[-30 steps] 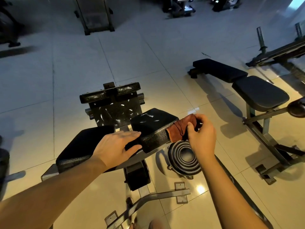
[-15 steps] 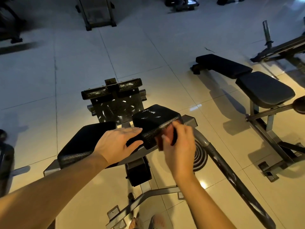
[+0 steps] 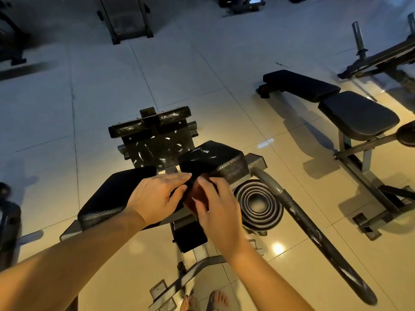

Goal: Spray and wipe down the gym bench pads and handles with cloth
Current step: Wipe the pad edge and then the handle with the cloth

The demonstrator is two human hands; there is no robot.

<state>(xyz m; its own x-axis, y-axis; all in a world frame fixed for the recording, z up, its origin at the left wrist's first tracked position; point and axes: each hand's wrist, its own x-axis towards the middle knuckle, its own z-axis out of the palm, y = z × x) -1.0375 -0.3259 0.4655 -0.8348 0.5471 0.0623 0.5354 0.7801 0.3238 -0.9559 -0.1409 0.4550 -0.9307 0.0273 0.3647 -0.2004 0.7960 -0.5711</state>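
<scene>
Two black arm pads sit side by side on the machine in front of me: a left pad (image 3: pixel 116 194) and a right pad (image 3: pixel 215 160) with white scuffs on top. My left hand (image 3: pixel 157 196) lies flat with straight fingers over the gap between them, touching the right pad's near corner. My right hand (image 3: pixel 215 205) holds a reddish-brown cloth (image 3: pixel 197 196) against the near side of the right pad. Most of the cloth is hidden under my fingers. No spray bottle is in view.
A black chest pad (image 3: pixel 155 142) stands beyond the arm pads. A ribbed weight plate (image 3: pixel 258 205) and a curved grey lever bar (image 3: pixel 314 232) lie to the right. A black bench (image 3: pixel 357 113) stands further right on the tiled floor. My sandalled feet (image 3: pixel 204 299) are below.
My right hand has carried the cloth leftward from the right pad's outer end to its near left corner, next to my left hand. The left hand has stayed on the pads.
</scene>
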